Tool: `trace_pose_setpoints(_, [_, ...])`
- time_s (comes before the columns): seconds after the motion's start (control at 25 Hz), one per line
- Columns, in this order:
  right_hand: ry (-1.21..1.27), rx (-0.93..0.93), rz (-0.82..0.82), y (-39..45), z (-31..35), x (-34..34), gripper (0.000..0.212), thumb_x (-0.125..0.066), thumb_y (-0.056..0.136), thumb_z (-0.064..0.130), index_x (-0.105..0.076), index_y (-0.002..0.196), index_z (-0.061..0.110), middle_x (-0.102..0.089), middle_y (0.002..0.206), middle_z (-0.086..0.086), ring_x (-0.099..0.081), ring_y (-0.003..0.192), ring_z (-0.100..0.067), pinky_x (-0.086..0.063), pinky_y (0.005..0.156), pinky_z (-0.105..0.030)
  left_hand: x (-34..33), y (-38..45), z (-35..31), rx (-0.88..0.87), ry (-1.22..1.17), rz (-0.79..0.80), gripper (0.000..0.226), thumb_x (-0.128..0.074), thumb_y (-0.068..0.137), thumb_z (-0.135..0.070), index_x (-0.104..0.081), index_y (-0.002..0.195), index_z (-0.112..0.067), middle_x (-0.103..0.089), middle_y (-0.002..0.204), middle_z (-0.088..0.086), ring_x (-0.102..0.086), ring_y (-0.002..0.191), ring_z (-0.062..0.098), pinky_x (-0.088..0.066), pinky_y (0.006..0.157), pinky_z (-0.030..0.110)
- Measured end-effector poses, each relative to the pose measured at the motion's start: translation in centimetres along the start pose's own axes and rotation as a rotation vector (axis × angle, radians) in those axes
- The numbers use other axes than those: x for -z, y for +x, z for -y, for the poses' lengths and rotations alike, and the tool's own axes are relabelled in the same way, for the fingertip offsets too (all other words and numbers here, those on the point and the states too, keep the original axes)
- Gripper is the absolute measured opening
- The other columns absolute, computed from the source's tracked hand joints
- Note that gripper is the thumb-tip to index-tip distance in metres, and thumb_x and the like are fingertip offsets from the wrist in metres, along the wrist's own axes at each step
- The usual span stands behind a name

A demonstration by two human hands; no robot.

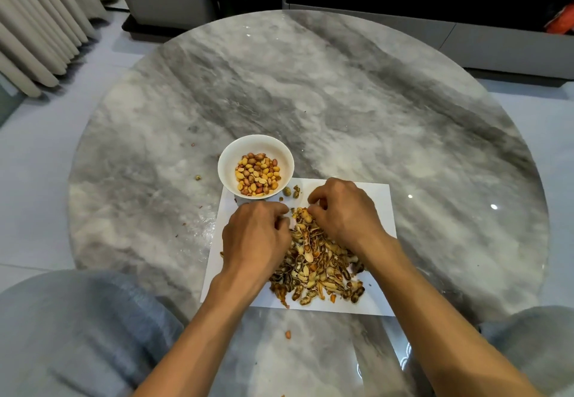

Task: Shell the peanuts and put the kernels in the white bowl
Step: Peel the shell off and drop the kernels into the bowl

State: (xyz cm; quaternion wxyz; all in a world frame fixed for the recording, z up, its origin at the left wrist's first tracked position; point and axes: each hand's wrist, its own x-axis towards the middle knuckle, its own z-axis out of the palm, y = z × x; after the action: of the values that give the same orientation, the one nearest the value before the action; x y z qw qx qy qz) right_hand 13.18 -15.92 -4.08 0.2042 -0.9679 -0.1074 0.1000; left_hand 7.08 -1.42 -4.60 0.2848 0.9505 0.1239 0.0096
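A white bowl (225, 165) holding several shelled kernels (257, 173) stands on the round marble table, touching the far left corner of a white sheet of paper (380, 201). A heap of peanut shells and pods (313, 264) covers the middle of the sheet. Both hands hover over the far end of the heap with fingers curled. My right hand (343, 212) pinches a peanut (306, 215) at its fingertips. My left hand (256, 235) has its fingers curled toward the same spot; what it holds is hidden.
Two small shell bits (291, 191) lie on the paper beside the bowl. A loose kernel (288, 334) lies on the table near the front edge, and small crumbs (197, 177) lie left of the bowl. The marble table (341, 101) stretches far behind. My knees show at the bottom corners.
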Motion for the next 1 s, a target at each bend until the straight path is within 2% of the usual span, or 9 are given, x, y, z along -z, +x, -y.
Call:
trace_pose_setpoints(0.16, [-0.034, -0.088, 0.023, 0.3, 0.2, -0.1, 0.010, -0.068, 0.086, 0.023, -0.078, 0.087, 0.021, -0.072, 0.091, -0.001, -0.065, 0.082, -0.024, -0.051, 0.066, -0.032, -0.5, 0.1, 0.4, 0.016, -0.012, 0.026, 0.023, -0.068, 0.090, -0.033, -0.075, 0.112, -0.027, -0.076, 0.105, -0.002, -0.069, 0.097, 0.022, -0.053, 0.075, 0.032])
trace_pose_setpoints(0.24, [-0.070, -0.121, 0.023, 0.4, 0.7, -0.1, 0.010, -0.067, 0.085, 0.020, -0.076, 0.086, 0.021, -0.071, 0.091, -0.002, -0.065, 0.081, -0.026, -0.049, 0.066, -0.032, -0.7, 0.1, 0.6, 0.027, -0.020, 0.037, 0.024, -0.071, 0.089, -0.036, -0.076, 0.111, -0.028, -0.075, 0.105, -0.003, -0.069, 0.096, 0.020, -0.055, 0.076, 0.032])
trace_pose_setpoints(0.4, [-0.139, -0.122, 0.053, 0.5, 1.1, -0.6, 0.007, -0.062, 0.083, 0.016, -0.069, 0.083, 0.016, -0.068, 0.089, -0.004, -0.064, 0.079, -0.029, -0.054, 0.067, -0.035, -0.7, 0.1, 0.5, 0.058, -0.046, 0.049, 0.017, -0.073, 0.086, -0.035, -0.078, 0.101, -0.028, -0.076, 0.096, -0.007, -0.069, 0.086, 0.015, -0.050, 0.069, 0.025])
trace_pose_setpoints(0.52, [-0.130, -0.108, 0.032, 0.2, 1.4, -1.0, 0.008, -0.063, 0.082, 0.020, -0.068, 0.084, 0.015, -0.067, 0.090, -0.004, -0.063, 0.081, -0.029, -0.053, 0.069, -0.035, -0.2, 0.1, 0.3, 0.104, -0.119, 0.045, 0.011, -0.074, 0.086, -0.031, -0.077, 0.095, -0.026, -0.076, 0.090, -0.008, -0.067, 0.076, 0.008, -0.049, 0.068, 0.021])
trace_pose_setpoints(0.64, [-0.085, -0.116, -0.018, -0.1, 1.3, -0.6, 0.010, -0.067, 0.081, 0.025, -0.069, 0.080, 0.015, -0.068, 0.083, -0.003, -0.064, 0.077, -0.026, -0.054, 0.068, -0.035, 0.7, -0.1, 0.2, 0.130, -0.205, 0.015, 0.013, -0.077, 0.085, -0.027, -0.078, 0.098, -0.024, -0.075, 0.090, -0.007, -0.064, 0.074, 0.005, -0.043, 0.066, 0.014])
trace_pose_setpoints(0.76, [0.313, -0.112, -0.086, -0.2, 1.7, 1.6, 0.005, -0.073, 0.080, 0.019, -0.074, 0.075, 0.018, -0.069, 0.070, 0.005, -0.066, 0.067, -0.014, -0.055, 0.062, -0.031, 1.0, -0.2, 0.2, 0.112, -0.241, 0.010, 0.018, -0.076, 0.087, -0.026, -0.077, 0.105, -0.025, -0.076, 0.095, -0.005, -0.069, 0.082, 0.010, -0.052, 0.076, 0.023])
trace_pose_setpoints(0.84, [0.544, -0.064, -0.095, 0.9, 3.1, 3.4, 0.004, -0.076, 0.080, 0.015, -0.076, 0.076, 0.017, -0.070, 0.068, 0.007, -0.066, 0.062, -0.008, -0.055, 0.058, -0.027, 0.8, -0.1, 0.3, 0.109, -0.227, 0.032, 0.014, -0.073, 0.088, -0.024, -0.077, 0.102, -0.025, -0.077, 0.094, -0.004, -0.071, 0.084, 0.013, -0.056, 0.080, 0.030])
trace_pose_setpoints(0.92, [0.509, 0.004, -0.076, 2.5, 4.3, 3.9, 0.003, -0.075, 0.083, 0.017, -0.078, 0.082, 0.017, -0.072, 0.073, 0.007, -0.065, 0.064, -0.006, -0.052, 0.058, -0.024, 0.5, -0.2, 0.5, 0.107, -0.216, 0.052, 0.013, -0.071, 0.090, -0.022, -0.077, 0.101, -0.023, -0.077, 0.095, -0.002, -0.071, 0.086, 0.015, -0.057, 0.080, 0.034])
trace_pose_setpoints(1.0, [0.310, 0.014, -0.117, 3.0, 4.1, 3.1, 0.009, -0.070, 0.086, 0.016, -0.079, 0.084, 0.017, -0.074, 0.079, 0.003, -0.066, 0.070, -0.011, -0.053, 0.065, -0.027, 0.4, -0.3, 0.5, 0.098, -0.194, 0.060, 0.013, -0.070, 0.091, -0.023, -0.077, 0.102, -0.023, -0.077, 0.096, -0.001, -0.070, 0.087, 0.015, -0.057, 0.080, 0.033])
